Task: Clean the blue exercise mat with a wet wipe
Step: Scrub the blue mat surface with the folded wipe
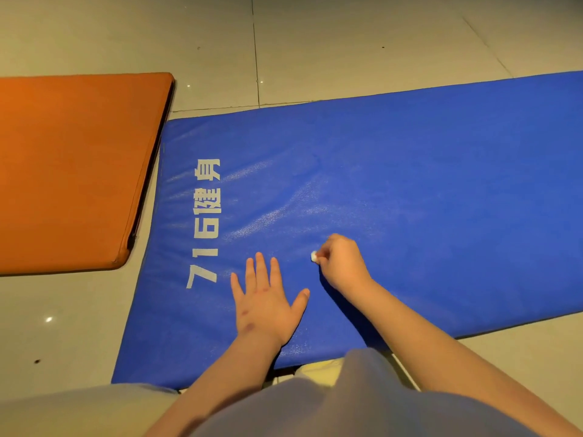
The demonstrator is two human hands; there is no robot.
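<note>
— Where do we have the wipe?

— In our right hand [342, 263]. Its fingers are curled round the wet wipe [314, 256], which is bunched so small that only a white nub pokes out on the hand's left side, down on the mat.

— And the other hand?

— Our left hand [268, 305] lies flat, fingers straight and spread, palm pressed to the mat just left of and nearer than the right. It holds nothing. We judge it is bracing us.

— So which way does the work lie?

— The blue exercise mat [410, 184] runs with its long axis left to right and goes off the right edge of the view. Both hands sit close to its left end, by the near edge. The white lettering [206, 222] is just left of them. From the wipe, most of the surface stretches right and far.

— Then the right hand leads?

— We think so, since it is the nearer of the 2 to that long stretch. We cannot tell which patches are already wet.

— Anything in the way?

— No. The orange mat [72, 171] lies apart on the floor [315, 42], to the left.
</note>
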